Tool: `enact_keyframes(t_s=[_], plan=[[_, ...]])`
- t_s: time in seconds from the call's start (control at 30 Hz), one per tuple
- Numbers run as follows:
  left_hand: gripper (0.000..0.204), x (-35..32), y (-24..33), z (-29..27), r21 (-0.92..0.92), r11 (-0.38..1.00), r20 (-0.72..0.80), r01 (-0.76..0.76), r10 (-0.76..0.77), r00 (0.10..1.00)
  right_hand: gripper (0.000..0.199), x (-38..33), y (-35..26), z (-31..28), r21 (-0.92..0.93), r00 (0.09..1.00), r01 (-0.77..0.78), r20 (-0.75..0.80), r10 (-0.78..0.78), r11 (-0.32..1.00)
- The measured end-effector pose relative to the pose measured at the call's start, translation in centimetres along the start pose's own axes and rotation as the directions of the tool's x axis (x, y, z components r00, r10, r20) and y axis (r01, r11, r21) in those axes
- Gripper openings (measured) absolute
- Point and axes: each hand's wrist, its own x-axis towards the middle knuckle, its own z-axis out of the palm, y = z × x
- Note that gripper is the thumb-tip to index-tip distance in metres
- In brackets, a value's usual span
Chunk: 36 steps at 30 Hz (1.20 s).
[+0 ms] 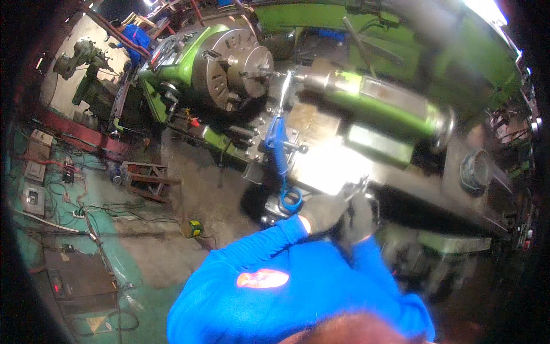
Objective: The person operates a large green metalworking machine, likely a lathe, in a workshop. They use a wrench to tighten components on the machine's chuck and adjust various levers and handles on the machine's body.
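Both my hands wear dark grey gloves and are close together in front of the lathe carriage, just below a glaring bright patch. My left hand [325, 211] reaches toward my right, its fingers bent and partly hidden. My right hand [361, 217] is closed beside it. Something small, thin and silvery [364, 184] sticks up at their fingertips; its kind is unclear. Left of my hands, a blue tool [277, 137] with a silvery tip and a blue loop [291, 199] lies across the tool post area. Its tip is near a round metal workpiece [259, 62] at the lathe chuck [220, 71].
Beyond my hands stands the green tailstock [395, 103] with a handwheel [445, 127]. A ring-shaped metal part [475, 172] sits at the right. On the left floor are a rusty metal frame [146, 179], a yellow-green can [193, 229], loose cables [86, 215] and a dark cabinet [80, 275].
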Motion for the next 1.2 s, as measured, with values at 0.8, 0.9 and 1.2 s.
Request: enact_keyframes(t_s=[0.8, 0.9, 1.2], plan=[[0.030, -19.4, -28.3, -0.3, -0.528, 0.750, -0.413, 0.398, -0.636, 0.652, 0.021, -0.6, -4.0, 2.7, 0.764, 0.668, -0.391, -0.149, 0.729, 0.514], [0.043, -23.1, -31.2, -0.5, -0.569, 0.782, -0.400, 0.255, -0.533, 0.746, 0.024, -2.2, -9.0, 8.7, 0.639, 0.764, -0.426, -0.125, 0.633, 0.640], [0.041, -28.7, -34.5, -9.9, -0.412, 0.876, -0.407, -0.251, 0.070, 0.911, 0.039, -3.6, -17.4, 32.3, 0.221, 0.632, -0.716, 0.609, 0.480, 0.662]])
